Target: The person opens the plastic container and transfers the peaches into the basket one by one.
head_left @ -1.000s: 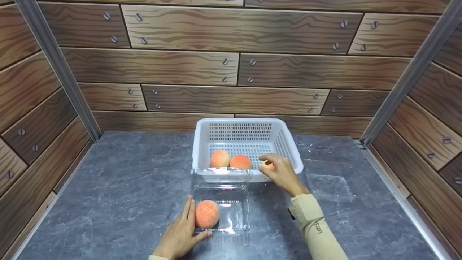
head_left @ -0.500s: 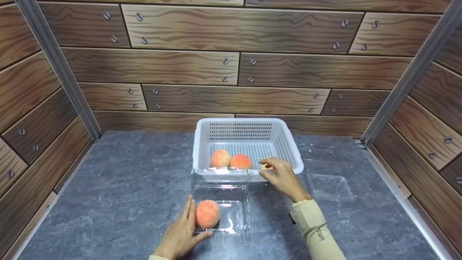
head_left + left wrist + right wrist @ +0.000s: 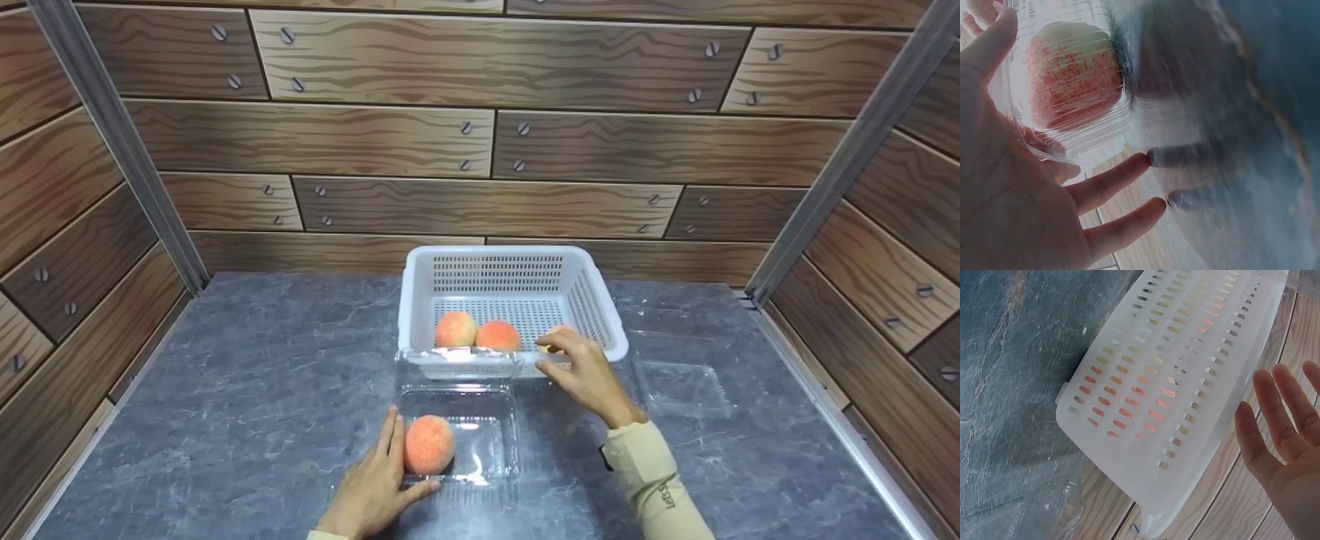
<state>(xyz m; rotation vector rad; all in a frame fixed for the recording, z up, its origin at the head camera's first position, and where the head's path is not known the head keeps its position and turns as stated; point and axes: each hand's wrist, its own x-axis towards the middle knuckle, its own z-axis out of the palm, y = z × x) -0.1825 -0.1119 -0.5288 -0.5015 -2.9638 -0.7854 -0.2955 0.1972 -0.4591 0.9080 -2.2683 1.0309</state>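
Note:
My left hand (image 3: 379,476) lies along the left side of a clear plastic clamshell container (image 3: 487,442), fingers straight, thumb at its front edge. In the container's left half sits a peach (image 3: 430,444), which shows through the ribbed plastic in the left wrist view. My right hand (image 3: 589,371) hovers at the front rim of a white perforated basket (image 3: 409,300), its fingers relaxed and apart with nothing in them. Partly hidden behind those fingers is a peach (image 3: 560,328) inside the basket. Two more peaches, a paler peach (image 3: 455,330) and a redder peach (image 3: 498,335), sit further left in it.
The container's raised lid (image 3: 459,364) overlaps the basket's front rim. More clear plastic packaging (image 3: 686,386) lies on the grey marbled table (image 3: 262,390) to the right. Wood-patterned walls (image 3: 390,142) enclose the back and both sides.
My right hand has drawn slightly back toward me and lower, so the peach now shows beyond its fingers rather than between finger and thumb. My left hand stays in place.

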